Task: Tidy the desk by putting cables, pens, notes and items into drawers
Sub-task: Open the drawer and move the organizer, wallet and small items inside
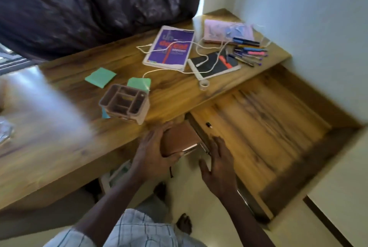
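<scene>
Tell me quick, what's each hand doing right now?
Left hand: closed around a brown notebook at the desk edge.
Right hand: open, fingers spread, holding nothing, beside the open drawer.

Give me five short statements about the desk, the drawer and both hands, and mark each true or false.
1. The left hand holds a brown notebook at the desk's front edge. True.
2. The right hand grips a pen. False: it is open and holds nothing.
3. The pens lie in the open drawer. False: they lie on the desk, far right.
4. A white cable crosses the purple book. True.
5. The desk organizer is full of pens. False: its compartments look nearly empty.
</scene>
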